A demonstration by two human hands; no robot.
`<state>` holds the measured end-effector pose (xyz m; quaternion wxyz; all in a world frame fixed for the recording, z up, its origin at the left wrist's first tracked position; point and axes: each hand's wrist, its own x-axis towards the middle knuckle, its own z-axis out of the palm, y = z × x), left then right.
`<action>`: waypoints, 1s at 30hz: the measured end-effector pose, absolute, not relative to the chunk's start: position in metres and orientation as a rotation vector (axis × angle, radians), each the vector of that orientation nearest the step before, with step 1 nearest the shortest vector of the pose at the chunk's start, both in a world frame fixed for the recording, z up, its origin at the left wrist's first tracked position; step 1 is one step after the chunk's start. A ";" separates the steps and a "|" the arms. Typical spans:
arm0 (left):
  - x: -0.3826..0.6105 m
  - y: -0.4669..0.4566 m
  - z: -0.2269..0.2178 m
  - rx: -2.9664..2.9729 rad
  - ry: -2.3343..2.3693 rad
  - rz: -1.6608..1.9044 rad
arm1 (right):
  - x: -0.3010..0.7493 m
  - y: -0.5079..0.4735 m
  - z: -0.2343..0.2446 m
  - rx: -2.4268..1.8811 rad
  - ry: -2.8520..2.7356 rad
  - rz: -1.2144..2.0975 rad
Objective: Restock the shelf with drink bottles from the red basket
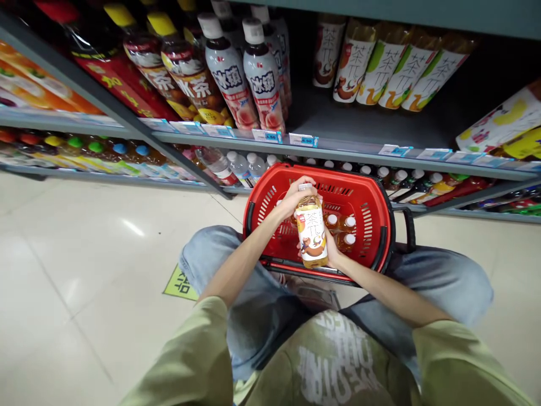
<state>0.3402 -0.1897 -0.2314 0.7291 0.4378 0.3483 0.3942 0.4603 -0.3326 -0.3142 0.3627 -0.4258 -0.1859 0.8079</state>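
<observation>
Both my hands hold a bottle of amber tea (311, 234) with a white label, tilted over a red shopping basket (262, 177). My left hand (296, 197) is wrapped around its neck near the white cap. Lower down, my right hand (332, 251) grips the side of the bottle, its fingers partly behind it. Inside the basket stand several more bottles (347, 223) with white caps, partly covered by the held bottle and my hands. The basket sits between my bent knees.
Ahead is a drinks shelf (359, 127) with price tags. Several matching tea bottles (391, 67) stand at its back, and peach drink bottles (264, 84) stand left of them. A lower shelf row (76, 149) holds more bottles. The basket's black handle (409, 228) sticks out right.
</observation>
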 end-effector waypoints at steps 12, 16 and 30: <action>0.331 -0.177 -0.253 0.785 0.914 0.921 | 0.460 -0.338 -0.318 -1.335 -0.956 1.607; 0.334 -0.179 -0.254 0.819 0.913 0.920 | 0.460 -0.340 -0.304 -1.617 -1.135 1.337; 0.336 -0.185 -0.243 0.811 1.078 0.925 | 0.464 -0.341 -0.311 -1.730 -1.191 1.188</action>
